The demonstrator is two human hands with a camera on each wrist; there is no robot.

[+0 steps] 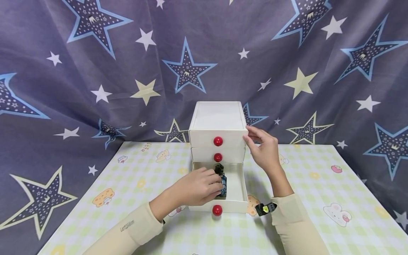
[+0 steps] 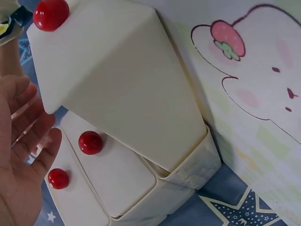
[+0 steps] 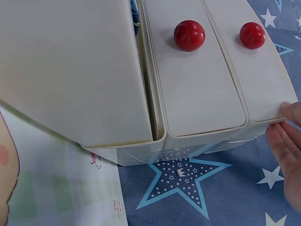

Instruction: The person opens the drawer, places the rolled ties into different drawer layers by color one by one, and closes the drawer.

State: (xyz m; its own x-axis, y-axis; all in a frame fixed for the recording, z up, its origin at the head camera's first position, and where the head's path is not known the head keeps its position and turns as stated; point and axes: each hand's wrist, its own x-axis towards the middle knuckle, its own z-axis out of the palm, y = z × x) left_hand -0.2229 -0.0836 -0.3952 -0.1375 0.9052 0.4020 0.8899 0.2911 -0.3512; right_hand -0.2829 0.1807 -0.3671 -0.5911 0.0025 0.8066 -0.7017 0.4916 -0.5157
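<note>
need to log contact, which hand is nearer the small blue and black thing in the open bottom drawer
Left. The left hand holds the blue and black thing; the right hand rests on the cabinet.

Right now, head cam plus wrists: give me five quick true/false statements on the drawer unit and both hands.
1. The bottom drawer is pulled out. True.
2. The left hand holds a dark bottle over that drawer. True.
3. The right hand grips a red knob. False: its fingers touch the top right corner of the drawer unit.
4. All three drawers are open. False: the upper two are closed.
5. The unit stands on a plain white table. False: the tablecloth is checked, with cartoon prints.
</note>
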